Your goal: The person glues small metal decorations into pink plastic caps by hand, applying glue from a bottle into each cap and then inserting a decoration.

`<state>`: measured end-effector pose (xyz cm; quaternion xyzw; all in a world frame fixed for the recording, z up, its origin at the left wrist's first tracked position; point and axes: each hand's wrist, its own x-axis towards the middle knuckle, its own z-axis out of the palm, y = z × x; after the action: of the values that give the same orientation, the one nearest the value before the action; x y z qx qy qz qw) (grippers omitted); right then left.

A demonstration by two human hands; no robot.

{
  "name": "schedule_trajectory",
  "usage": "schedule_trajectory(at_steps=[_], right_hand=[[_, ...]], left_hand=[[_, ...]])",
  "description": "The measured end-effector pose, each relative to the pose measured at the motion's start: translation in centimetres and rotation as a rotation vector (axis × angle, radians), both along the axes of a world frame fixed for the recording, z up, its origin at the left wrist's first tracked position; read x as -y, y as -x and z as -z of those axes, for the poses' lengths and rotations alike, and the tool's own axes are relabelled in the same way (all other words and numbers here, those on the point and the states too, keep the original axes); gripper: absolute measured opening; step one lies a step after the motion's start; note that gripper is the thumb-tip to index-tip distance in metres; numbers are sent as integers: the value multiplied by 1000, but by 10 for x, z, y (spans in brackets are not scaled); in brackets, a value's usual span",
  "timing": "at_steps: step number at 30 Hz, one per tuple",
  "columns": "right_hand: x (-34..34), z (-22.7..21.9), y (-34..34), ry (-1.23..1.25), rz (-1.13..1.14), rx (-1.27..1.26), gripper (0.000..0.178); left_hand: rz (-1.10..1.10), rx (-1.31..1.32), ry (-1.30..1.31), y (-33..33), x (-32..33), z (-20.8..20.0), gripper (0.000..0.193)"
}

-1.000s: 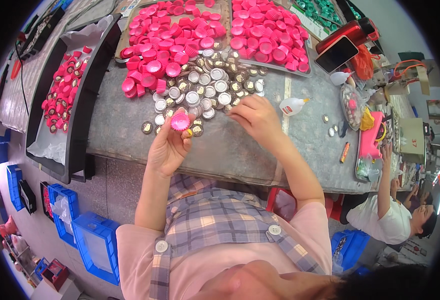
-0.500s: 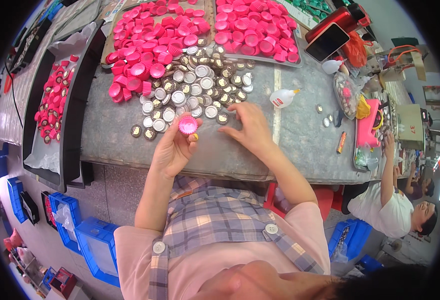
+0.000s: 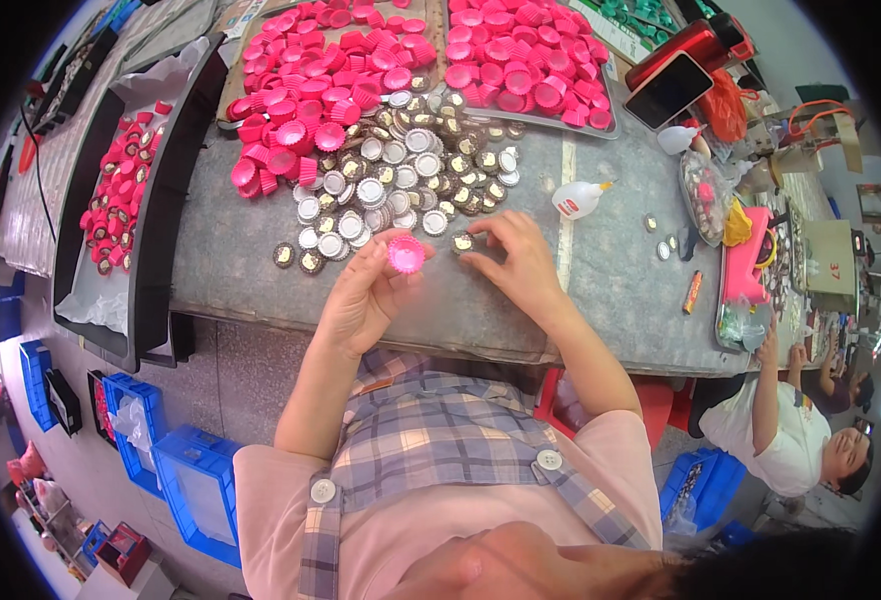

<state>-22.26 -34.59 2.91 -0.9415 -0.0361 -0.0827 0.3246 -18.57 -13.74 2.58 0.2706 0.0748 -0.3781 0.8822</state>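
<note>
The left hand point(image 3: 359, 300) pinches one pink cup point(image 3: 406, 255) between thumb and fingers, its open mouth turned up, above the near part of the table point(image 3: 251, 245). The right hand point(image 3: 517, 262) has its thumb and forefinger nearly closed about a brown disc point(image 3: 463, 243) at the near edge of the heap point(image 3: 401, 175); whether that grip is firm or only touching, I cannot tell from here. Cup and disc are apart, so this pair is not yet joined.

A fair batch looks done: at the left, the black tray point(image 3: 173, 200) holds pink cups, many with a dark disc showing in the mouth. Far more seems left. Loose cups point(image 3: 336, 60) lie piled at the far side and spill onto the table, a metal tray point(image 3: 613, 110) beside them holds more, and discs lie heaped in front, pale backs and patterned faces mixed.
</note>
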Motion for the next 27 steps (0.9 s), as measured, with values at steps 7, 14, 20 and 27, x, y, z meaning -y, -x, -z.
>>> schedule_trajectory(at_steps=[7, 14, 20, 27], right_hand=[[-28, -49, 5, -222, -171, 55, 29], [-35, -48, 7, -119, -142, 112, 29], [-36, -48, 6, -94, -138, 132, 29], [-36, -47, 7, -31, -130, 160, 29]], left_hand=[[-6, 71, -91, 4, 5, 1, 31], [-65, 192, -207, 6, 11, -1, 28], [-4, 292, -186, 6, 8, 5, 27], [-10, 340, -278, 7, 11, -3, 27]])
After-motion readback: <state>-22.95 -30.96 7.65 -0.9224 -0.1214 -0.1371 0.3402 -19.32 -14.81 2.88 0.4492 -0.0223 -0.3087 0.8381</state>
